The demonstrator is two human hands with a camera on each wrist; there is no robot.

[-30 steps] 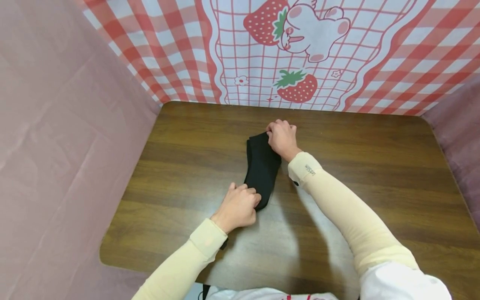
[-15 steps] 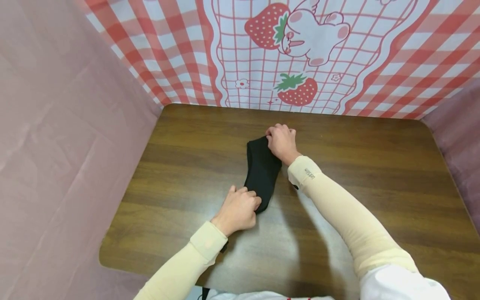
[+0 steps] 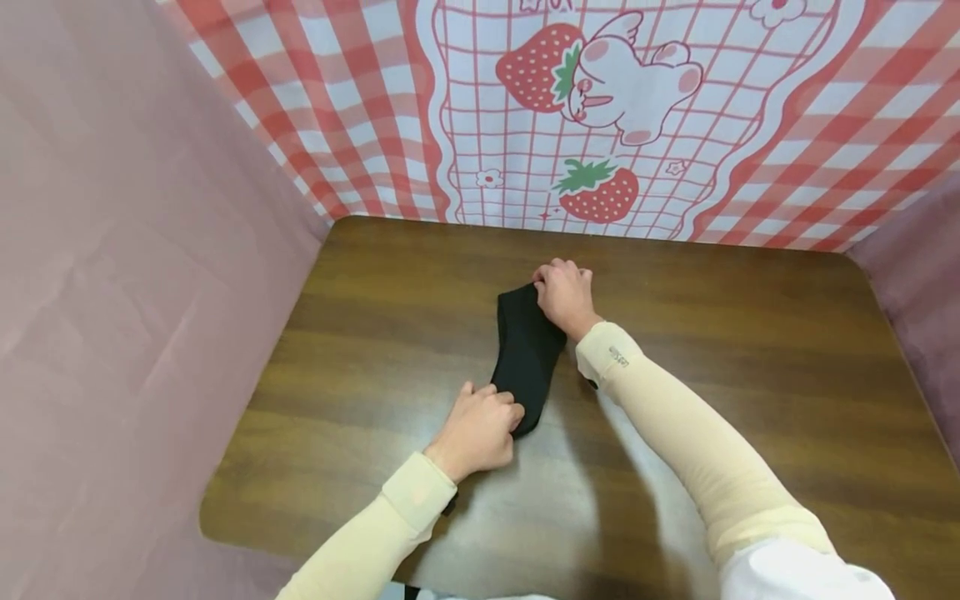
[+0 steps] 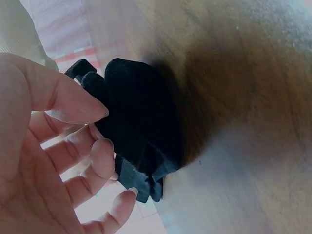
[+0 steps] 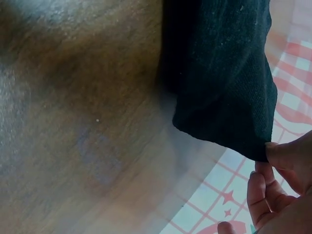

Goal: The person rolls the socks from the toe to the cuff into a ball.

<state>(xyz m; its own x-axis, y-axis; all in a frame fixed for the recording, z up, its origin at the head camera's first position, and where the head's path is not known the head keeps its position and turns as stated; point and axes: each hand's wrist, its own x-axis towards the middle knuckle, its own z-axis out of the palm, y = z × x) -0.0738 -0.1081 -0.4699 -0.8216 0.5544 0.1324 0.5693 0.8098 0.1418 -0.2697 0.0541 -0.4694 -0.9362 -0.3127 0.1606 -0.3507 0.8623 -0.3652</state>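
A black sock (image 3: 527, 358) lies lengthwise between the two hands over the wooden table. My left hand (image 3: 480, 425) pinches its near, rounded end between thumb and curled fingers. In the left wrist view, that end of the sock (image 4: 141, 107) bulges beyond the thumb tip, with folded layers below. At the far end, my right hand (image 3: 565, 293) pinches one corner of the straight edge. The right wrist view shows the thumb and a finger of the right hand (image 5: 287, 185) on that corner, while the rest of the sock's edge (image 5: 219, 139) slants away from them.
The brown wooden table (image 3: 360, 333) has rounded corners. A red-and-white checked cloth with strawberries (image 3: 600, 196) hangs along its far edge. Pink fabric (image 3: 150, 292) walls the left side, and more pink fabric (image 3: 915, 250) stands at the right.
A second layer peeking out at the sock's upper left edge no longer shows. Both hands keep their pinch. The whole head view has shifted slightly, so everything sits lower in it.
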